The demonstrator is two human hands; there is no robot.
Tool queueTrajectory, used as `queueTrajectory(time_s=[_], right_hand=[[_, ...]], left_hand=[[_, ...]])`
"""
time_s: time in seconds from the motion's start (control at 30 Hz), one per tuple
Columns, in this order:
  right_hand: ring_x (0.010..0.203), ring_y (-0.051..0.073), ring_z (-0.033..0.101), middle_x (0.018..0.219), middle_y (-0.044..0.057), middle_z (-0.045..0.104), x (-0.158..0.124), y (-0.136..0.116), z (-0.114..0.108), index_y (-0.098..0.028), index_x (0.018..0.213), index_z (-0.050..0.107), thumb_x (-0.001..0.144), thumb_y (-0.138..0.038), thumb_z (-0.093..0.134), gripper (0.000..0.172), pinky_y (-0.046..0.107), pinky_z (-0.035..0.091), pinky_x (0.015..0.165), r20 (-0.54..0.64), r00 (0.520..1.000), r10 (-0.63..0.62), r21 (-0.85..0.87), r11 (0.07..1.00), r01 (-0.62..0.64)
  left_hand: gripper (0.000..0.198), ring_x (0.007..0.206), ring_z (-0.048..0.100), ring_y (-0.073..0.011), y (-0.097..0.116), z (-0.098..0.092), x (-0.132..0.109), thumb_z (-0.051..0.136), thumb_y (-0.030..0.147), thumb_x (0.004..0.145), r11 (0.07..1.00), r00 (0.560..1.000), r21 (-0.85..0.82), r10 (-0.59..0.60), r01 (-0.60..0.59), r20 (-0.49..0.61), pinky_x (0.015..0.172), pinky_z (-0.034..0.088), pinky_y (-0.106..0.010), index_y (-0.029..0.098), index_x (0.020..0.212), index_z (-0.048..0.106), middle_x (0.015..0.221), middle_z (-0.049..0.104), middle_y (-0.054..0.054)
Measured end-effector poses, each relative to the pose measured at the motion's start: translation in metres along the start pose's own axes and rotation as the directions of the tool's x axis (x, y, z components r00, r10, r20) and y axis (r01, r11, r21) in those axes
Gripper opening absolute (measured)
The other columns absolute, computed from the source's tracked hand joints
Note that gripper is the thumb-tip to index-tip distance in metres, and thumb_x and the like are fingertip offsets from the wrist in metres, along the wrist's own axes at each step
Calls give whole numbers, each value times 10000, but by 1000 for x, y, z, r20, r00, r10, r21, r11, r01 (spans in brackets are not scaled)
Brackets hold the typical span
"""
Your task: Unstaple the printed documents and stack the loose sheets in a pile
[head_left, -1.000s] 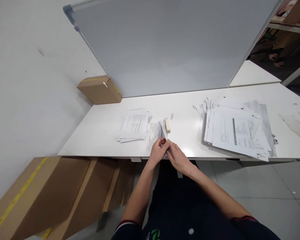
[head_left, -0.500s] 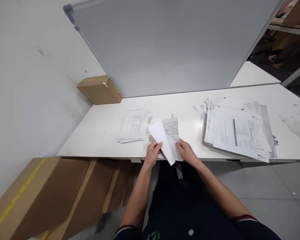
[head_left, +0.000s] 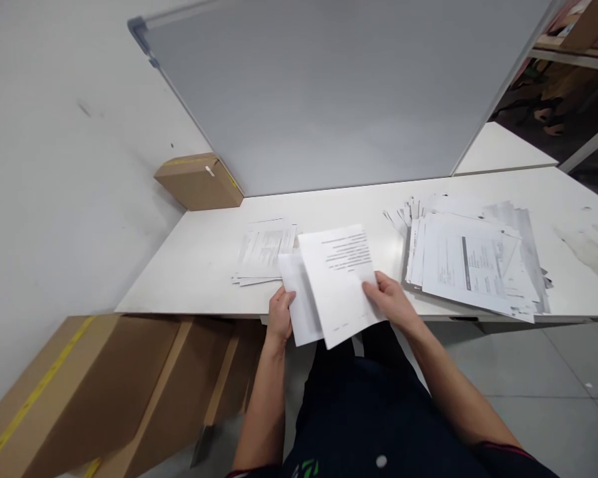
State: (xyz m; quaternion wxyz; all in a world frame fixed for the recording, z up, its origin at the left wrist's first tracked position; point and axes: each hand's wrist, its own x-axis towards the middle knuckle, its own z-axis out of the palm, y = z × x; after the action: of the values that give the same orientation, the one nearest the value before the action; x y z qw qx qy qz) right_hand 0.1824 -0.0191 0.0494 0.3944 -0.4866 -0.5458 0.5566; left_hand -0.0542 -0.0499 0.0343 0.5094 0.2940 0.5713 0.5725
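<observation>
Two sheets are held apart over the front edge of the white table (head_left: pixel 199 265). My right hand (head_left: pixel 391 299) grips a printed sheet (head_left: pixel 341 279) with text at its far end, thumb on top. My left hand (head_left: pixel 280 312) pinches the left edge of a second, mostly blank sheet (head_left: pixel 299 299) that lies partly under the printed one. Both hands are closed on paper. A small stack of printed papers (head_left: pixel 264 251) lies on the table just beyond my left hand.
A large messy pile of papers (head_left: pixel 473 259) lies on the table's right part. A whiteboard (head_left: pixel 339 93) leans at the back. A small cardboard box (head_left: pixel 199 180) sits at the far left corner. Big cardboard boxes (head_left: pixel 80 392) stand on the floor at left.
A second ago both hands pinched folded paper together at the table edge. They have since spread apart, and the two sheets have opened out flat, covering the stapler seen earlier.
</observation>
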Motion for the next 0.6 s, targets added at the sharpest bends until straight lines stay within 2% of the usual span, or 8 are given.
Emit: queueTrajectory(time_s=[0.1,0.17,0.27,0.4,0.53,0.6], right_hand=[[703,169,535,739,4,583,8,18,22,-179,825,539,771,-375,455,220,272,418,614,13,1000,14,-172,985,-12],[695,165,520,735,-1,570,11,26,31,-183,828,533,778,-370,427,221,267,404,603,21,1000,16,-228,974,-11],[682,161,506,719,-4,548,10,30,38,-185,800,517,787,-370,399,220,266,390,594,37,999,3,-269,963,7],[670,165,507,712,2,552,7,27,41,-187,790,521,793,-402,406,244,279,394,588,42,999,16,-299,954,-2],[826,188,547,1010,60,594,7,18,32,-203,1063,524,763,-451,496,390,318,438,694,-7,1000,1,-199,980,-3],[953,199,542,1150,76,555,8,12,26,-215,1170,479,737,-436,557,492,330,443,779,70,997,-31,-37,999,33]], left_hand=[[113,574,525,-125,-11,2,0,514,255,699,1000,1000,-21,18,-18,-6,511,400,-221,147,705,547,631,571,16],[140,589,529,-126,-16,0,1,507,280,723,998,998,-38,44,-45,-39,519,403,-221,147,698,543,640,571,9],[249,669,564,-144,-19,-1,-1,484,370,773,999,999,-2,34,-34,-14,565,433,-239,144,825,576,765,623,-31],[334,755,593,-168,-17,4,-6,549,403,750,991,997,113,75,-75,11,648,466,-272,140,956,566,880,649,-67],[339,844,596,-183,-5,7,-13,555,376,757,970,978,142,184,-196,93,728,473,-291,145,1004,566,942,650,-72],[351,887,589,-188,2,6,-16,557,362,758,950,960,174,234,-260,154,759,468,-289,153,1039,572,973,647,-68]])
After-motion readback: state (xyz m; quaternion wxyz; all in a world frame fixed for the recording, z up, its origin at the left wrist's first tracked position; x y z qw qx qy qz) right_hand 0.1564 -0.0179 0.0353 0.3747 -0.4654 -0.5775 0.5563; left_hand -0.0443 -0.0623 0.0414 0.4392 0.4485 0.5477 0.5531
